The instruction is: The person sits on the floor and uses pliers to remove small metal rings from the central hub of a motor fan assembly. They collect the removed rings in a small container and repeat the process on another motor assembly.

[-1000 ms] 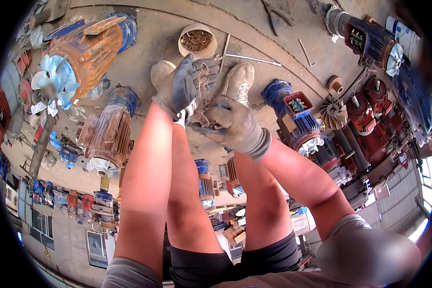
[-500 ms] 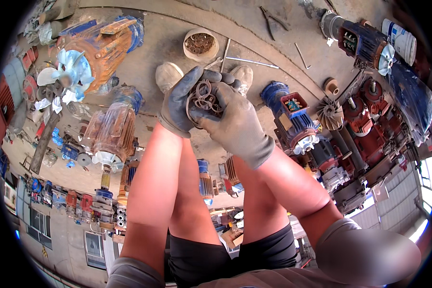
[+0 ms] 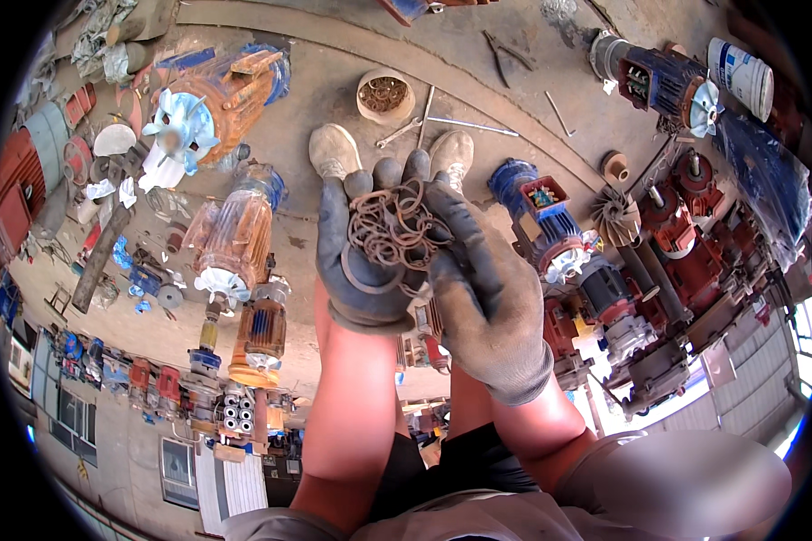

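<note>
A heap of rusty retaining rings (image 3: 392,225) of various sizes, thin and open-ended, lies in my left hand (image 3: 361,288). That hand wears a dark-coated work glove and is cupped palm up beneath them, its fingertips curling up at the far side. A larger ring rests near the base of its palm. My right hand (image 3: 496,311), gloved the same way, is at the right edge of the heap. Its fingers stretch along the rings, and the thumb stands apart from them. Whether a single ring sits between thumb and fingers is hard to make out.
Beyond my shoes, a round pale tub (image 3: 386,97) holds more rusty rings. A wrench (image 3: 399,133), a long metal rod (image 3: 472,126) and pliers (image 3: 505,56) lie on the floor. Motors with fans stand on both sides, including a rusty one (image 3: 235,230) and a blue one (image 3: 541,212).
Both hands have come nearer to me and slightly right. My right hand has drawn back from over the rings, its fingers spreading, so the heap in my left palm shows more fully.
</note>
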Demonstrator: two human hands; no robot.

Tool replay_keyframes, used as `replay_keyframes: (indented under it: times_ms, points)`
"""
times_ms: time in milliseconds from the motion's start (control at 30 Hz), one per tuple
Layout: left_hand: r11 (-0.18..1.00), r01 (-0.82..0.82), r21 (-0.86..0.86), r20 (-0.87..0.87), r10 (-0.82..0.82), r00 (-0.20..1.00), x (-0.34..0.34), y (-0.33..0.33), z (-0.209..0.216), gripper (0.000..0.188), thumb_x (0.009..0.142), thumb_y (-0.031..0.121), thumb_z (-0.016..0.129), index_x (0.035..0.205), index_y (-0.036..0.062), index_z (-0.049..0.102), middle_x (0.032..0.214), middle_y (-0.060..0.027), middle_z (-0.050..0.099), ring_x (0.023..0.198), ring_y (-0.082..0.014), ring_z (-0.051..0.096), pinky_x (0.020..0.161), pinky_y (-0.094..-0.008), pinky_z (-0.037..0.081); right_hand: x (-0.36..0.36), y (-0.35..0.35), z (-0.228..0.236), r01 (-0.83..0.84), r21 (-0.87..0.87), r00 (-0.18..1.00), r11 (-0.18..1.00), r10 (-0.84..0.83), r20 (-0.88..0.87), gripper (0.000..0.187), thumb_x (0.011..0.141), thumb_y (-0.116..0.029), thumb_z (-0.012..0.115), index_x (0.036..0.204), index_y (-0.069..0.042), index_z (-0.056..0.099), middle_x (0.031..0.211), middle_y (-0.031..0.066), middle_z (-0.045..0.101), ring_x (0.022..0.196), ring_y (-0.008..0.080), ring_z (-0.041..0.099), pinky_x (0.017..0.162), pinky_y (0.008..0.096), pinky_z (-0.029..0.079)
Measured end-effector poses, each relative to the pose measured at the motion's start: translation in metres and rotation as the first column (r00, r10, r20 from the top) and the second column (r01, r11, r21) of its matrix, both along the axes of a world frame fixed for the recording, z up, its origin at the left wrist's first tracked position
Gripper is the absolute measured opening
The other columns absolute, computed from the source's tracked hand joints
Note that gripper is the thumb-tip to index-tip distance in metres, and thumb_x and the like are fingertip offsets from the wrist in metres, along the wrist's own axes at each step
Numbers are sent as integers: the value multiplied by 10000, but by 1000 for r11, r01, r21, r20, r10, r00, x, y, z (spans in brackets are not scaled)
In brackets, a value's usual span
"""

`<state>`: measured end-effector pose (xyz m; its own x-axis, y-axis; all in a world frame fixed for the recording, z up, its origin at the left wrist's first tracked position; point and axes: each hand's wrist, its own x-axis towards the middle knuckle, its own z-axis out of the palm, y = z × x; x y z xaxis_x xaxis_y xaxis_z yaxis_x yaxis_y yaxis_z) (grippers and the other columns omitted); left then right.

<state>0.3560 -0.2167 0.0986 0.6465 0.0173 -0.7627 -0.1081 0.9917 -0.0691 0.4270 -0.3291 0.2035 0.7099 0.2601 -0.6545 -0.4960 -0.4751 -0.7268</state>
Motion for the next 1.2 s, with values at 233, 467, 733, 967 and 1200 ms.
replay_keyframes:
  times_ms: [233,467,733,967,1200]
  points:
    - [995,-66,-72,310,86,947,-12,1,-37,468,1115,456,440,1371,111,626,1419,-144,629,1425,-377,479,1250,-554,316,-13,-1,-29,92,7,996,996,-92,-4,493,885,90,576,1370,27,635,1330,232,689,1235,322,684,1059,352,500]
    - [995,96,-34,141,-90,986,-18,-6,-68,515,1135,457,368,1347,84,652,1407,-146,646,1391,-378,526,1231,-570,351,-54,11,-78,637,130,771,760,-621,-143,446,958,117,560,1394,34,609,1367,116,680,1237,150,628,1067,280,474]
    - [990,98,-97,287,-66,956,-18,-10,-77,518,1140,444,365,1321,54,653,1406,-198,638,1376,-435,540,1164,-555,467,-59,5,-80,955,212,296,208,-732,-614,416,1021,88,500,1433,51,542,1448,129,603,1258,149,602,1080,265,467]
    - [989,28,-144,133,-9,991,-16,-31,-70,476,1129,434,410,1297,72,669,1393,-183,650,1392,-434,517,1208,-583,387,-54,-7,-58,854,152,509,498,-737,-445,409,1074,-28,481,1447,140,495,1457,226,585,1322,264,602,1114,355,479]
    - [993,27,-116,251,3,968,-32,-19,-92,453,1123,419,418,1325,97,664,1398,-154,654,1386,-315,547,1212,-500,405,-51,-17,-44,734,265,678,625,-653,-337,450,1063,-23,424,1470,167,450,1509,328,504,1466,376,464,1258,488,313]
